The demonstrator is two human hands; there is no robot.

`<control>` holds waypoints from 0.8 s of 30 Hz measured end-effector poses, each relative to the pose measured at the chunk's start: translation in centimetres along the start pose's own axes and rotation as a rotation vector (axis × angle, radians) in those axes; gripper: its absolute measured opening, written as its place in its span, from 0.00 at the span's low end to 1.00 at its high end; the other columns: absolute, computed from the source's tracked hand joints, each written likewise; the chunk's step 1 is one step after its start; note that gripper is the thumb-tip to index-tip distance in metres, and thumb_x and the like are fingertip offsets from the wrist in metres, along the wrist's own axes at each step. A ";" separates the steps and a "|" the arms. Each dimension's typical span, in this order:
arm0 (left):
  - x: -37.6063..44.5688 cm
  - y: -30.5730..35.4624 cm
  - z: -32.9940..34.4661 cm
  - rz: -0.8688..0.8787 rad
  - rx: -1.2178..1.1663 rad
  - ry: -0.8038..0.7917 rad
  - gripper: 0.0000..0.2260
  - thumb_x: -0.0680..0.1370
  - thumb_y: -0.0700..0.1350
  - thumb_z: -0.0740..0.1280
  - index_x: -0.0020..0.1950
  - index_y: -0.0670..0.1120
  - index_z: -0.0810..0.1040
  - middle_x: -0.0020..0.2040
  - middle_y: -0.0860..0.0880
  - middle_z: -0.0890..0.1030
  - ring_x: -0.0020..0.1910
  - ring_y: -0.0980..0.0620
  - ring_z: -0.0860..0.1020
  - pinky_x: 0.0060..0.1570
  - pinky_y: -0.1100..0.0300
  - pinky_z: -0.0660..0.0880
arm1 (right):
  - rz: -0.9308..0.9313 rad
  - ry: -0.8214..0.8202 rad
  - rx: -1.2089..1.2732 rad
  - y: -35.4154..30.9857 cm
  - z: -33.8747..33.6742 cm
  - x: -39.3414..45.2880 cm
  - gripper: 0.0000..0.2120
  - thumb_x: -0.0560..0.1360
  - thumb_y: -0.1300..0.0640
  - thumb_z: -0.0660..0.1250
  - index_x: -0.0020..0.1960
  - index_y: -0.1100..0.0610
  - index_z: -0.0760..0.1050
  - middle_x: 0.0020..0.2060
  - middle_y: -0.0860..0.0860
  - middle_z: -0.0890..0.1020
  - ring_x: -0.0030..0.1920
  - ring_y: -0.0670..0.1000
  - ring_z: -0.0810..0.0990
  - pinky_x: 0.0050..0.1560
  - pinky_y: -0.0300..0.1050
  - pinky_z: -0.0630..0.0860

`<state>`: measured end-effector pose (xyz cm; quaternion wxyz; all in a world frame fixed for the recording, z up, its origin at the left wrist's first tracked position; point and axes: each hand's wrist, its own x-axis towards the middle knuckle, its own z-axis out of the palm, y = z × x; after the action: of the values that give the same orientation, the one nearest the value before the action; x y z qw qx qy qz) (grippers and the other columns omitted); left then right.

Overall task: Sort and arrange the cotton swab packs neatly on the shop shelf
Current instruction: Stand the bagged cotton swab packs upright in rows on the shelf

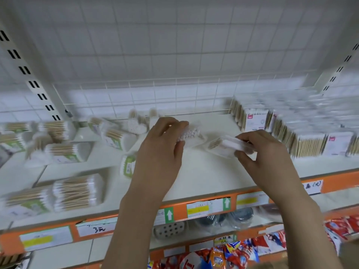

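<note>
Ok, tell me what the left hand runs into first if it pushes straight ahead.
Probably the loose swab packs lying by the back grid, beyond the left hand and the pack it grips; blur leaves depth uncertain.

Bright, even light over my shelf point(213, 177), soft shadows only. Motion blur smears the packs left and right; the wide lens bends the edges.

Both hands point(213, 150) apparently curled, gripping.

Shelf point(213, 171) was white, edge strip point(340, 183) orange. Price labels point(198, 208) white with yellow bands. Arrow stickers point(169, 214) green, arrows white. Swab packs point(77, 191) tan-sticked, white-tipped.
</note>
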<state>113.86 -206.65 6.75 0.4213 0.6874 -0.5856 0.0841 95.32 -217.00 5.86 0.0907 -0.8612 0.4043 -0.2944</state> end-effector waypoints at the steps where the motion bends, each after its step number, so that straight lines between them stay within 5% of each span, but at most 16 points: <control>1: 0.2 0.2 0.3 0.002 0.001 -0.003 0.16 0.73 0.34 0.68 0.60 0.44 0.77 0.54 0.49 0.76 0.49 0.50 0.77 0.46 0.56 0.75 | 0.008 0.002 -0.003 0.4 -0.2 0.0 0.12 0.70 0.65 0.70 0.53 0.59 0.77 0.46 0.52 0.78 0.43 0.52 0.76 0.43 0.43 0.70; 12: 3.0 3.0 5.9 0.044 0.071 -0.102 0.16 0.71 0.34 0.69 0.58 0.41 0.78 0.51 0.45 0.80 0.48 0.43 0.78 0.46 0.49 0.76 | 0.016 0.000 -0.137 8.1 -3.8 4.1 0.16 0.69 0.65 0.71 0.57 0.60 0.77 0.47 0.57 0.80 0.48 0.60 0.78 0.47 0.50 0.73; 17: 4.5 5.1 9.0 -0.014 0.107 -0.081 0.16 0.71 0.34 0.71 0.58 0.41 0.78 0.50 0.45 0.81 0.50 0.42 0.77 0.50 0.46 0.74 | -0.057 -0.054 -0.196 11.9 -3.9 7.8 0.16 0.70 0.62 0.70 0.58 0.58 0.77 0.47 0.57 0.82 0.51 0.59 0.74 0.46 0.43 0.62; 24: 5.1 6.9 12.2 -0.092 0.191 -0.100 0.15 0.71 0.35 0.70 0.56 0.43 0.80 0.50 0.47 0.82 0.50 0.43 0.77 0.49 0.51 0.71 | -0.185 -0.121 -0.189 15.3 -2.7 11.1 0.14 0.71 0.61 0.68 0.56 0.57 0.77 0.49 0.54 0.82 0.52 0.57 0.74 0.45 0.41 0.61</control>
<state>104.70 -218.39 5.52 0.3275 0.7538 -0.5632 0.0856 89.46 -235.13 6.77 0.0059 -0.9156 0.3428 -0.2100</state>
